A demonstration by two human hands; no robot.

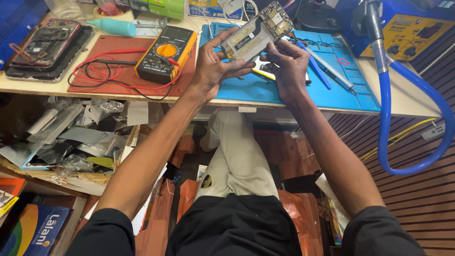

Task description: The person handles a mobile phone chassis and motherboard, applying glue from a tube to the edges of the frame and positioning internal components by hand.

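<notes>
You hold an opened phone (255,32) with its insides showing, up above the blue work mat (303,90). Your left hand (214,66) grips its lower left side, fingers wrapped on it. Your right hand (288,64) pinches its right edge. A yellow multimeter (166,53) with red and black wires sits on the red mat (113,61) just left. Blue tweezers (317,71) lie on the blue mat.

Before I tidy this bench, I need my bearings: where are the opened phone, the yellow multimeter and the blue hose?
opened phone with bare circuit board (256,31), head view, on its battery area.
yellow multimeter (166,53), head view, on its dial.
blue hose (385,114), head view, on its vertical stretch.
</notes>
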